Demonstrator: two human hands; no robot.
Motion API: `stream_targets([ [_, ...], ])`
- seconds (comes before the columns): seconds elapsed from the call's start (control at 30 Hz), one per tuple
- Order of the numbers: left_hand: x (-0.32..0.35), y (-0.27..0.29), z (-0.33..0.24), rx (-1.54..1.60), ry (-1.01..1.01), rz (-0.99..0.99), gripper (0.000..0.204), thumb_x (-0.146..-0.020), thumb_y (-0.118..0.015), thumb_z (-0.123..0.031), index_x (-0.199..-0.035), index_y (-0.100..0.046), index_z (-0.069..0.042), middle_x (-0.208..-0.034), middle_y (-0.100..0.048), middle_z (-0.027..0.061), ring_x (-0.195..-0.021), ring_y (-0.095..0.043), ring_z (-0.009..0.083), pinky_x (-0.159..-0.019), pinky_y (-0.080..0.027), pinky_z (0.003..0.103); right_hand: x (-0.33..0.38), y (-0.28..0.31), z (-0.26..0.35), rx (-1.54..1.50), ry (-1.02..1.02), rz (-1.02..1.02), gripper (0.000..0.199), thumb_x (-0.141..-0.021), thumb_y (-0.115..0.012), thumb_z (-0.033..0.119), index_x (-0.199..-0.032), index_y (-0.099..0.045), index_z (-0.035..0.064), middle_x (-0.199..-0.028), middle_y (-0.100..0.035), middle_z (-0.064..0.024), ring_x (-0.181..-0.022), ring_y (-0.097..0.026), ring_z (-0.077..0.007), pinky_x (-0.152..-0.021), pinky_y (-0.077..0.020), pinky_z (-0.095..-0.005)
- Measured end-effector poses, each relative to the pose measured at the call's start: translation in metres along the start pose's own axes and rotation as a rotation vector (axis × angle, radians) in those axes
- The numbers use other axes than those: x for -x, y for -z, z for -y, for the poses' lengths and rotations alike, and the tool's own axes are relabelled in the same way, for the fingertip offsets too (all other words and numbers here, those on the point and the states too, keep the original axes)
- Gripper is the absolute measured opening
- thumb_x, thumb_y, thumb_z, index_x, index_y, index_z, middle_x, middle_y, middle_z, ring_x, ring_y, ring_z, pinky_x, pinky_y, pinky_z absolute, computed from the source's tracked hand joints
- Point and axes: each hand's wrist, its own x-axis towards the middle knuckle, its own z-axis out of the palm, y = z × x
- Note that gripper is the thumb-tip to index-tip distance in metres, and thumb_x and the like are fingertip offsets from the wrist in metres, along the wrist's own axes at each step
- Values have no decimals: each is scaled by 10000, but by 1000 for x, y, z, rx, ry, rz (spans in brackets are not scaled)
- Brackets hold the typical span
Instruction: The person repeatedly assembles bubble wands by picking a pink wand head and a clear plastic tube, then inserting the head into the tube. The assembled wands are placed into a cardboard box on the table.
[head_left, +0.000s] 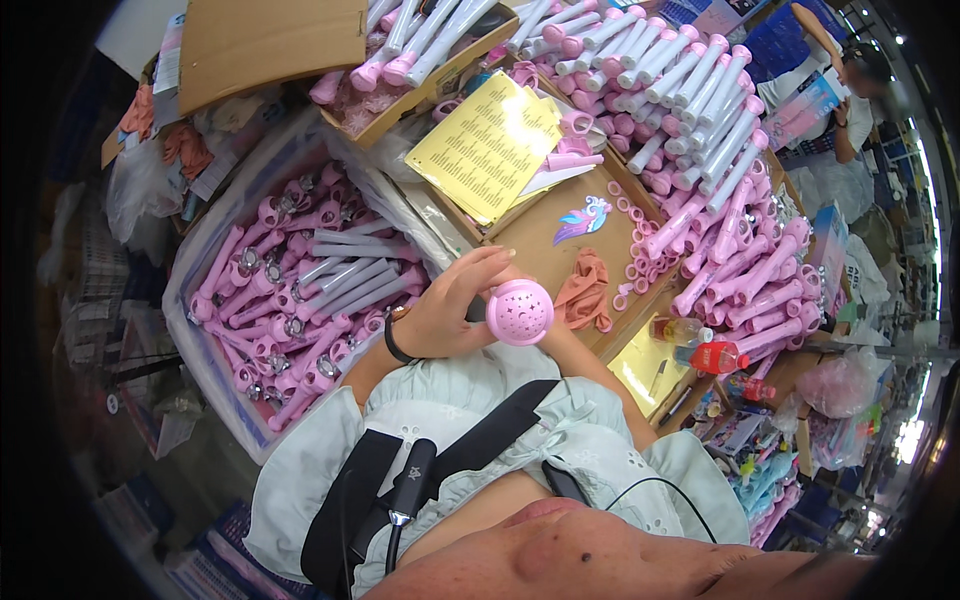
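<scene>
White-blue plastic lines a big bin [190, 345] on the left, full of pink toy handles [225, 265] with shiny bits, and grey sticks [350, 275] lie among them. Next comes the left hand [455, 305], with a black band [395, 340] on its wrist. Its thumb and fingers are apart, at the left edge of a pink round head [520, 312]. I cannot tell if it grips. The head is near the person's chest, with tiny star and moon holes. The right hand [518, 272] is mostly hidden behind it, so I cannot tell how its fingers are.

Farther off, a yellow sheet [487, 150] has rows of dark print, too small to read. Right of it are a blue and purple wing shape [583, 220], an orange cloth [585, 290] and small pink rings [632, 240]. On the right, white and pink sticks [690, 90] make a far pile. Nearer, a bottle [715, 357] wears a red label. Far right, a person [845, 120] is beside a blue and pink printed pack [805, 110].
</scene>
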Motion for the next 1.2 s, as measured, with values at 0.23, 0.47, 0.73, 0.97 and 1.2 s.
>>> stream_targets([
  [0.23,-13,-1,-5,-7,-73,-11,748,-662,-733,-83,-1308,-358,-47,-1195,-539,161,-1110,-514,325,-959,-376,477,-3,-11,-20,-34,-87,-202,364,-708,-688,203,-1009,-596,19,-965,-608,-187,-899,-588,-329,-773,-465,-375],
  [0.47,-18,0,-4,-101,-23,-31,580,-653,-688,32,-1167,-433,-51,-1130,-517,217,-996,-534,336,-866,-429,385,47,35,63,333,-124,-375,195,-685,-622,106,-851,-554,27,-840,-589,-204,-809,-564,-386,-679,-449,-447],
  [0.73,-20,1,34,-237,199,-214,242,-747,-620,-46,-976,-556,-1,-948,-582,160,-839,-571,290,-764,-459,342,105,46,108,392,-229,-283,206,-744,-591,144,-917,-536,45,-816,-591,-174,-788,-589,-353,-662,-462,-431],
  [0.97,10,5,66,53,423,-463,143,-835,-506,-46,-921,-596,24,-881,-611,104,-825,-566,198,-784,-436,290,138,71,122,589,-311,-237,397,-764,-628,405,-980,-549,81,-783,-620,-125,-742,-620,-307,-644,-483,-409],
  [1.2,24,13,83,102,515,-684,347,-987,-345,-214,-962,-569,49,-1074,-615,168,-958,-578,206,-883,-420,300,146,71,125,453,-289,-137,473,-782,-608,501,-909,-578,47,-776,-641,-123,-702,-634,-296,-629,-492,-384],
])
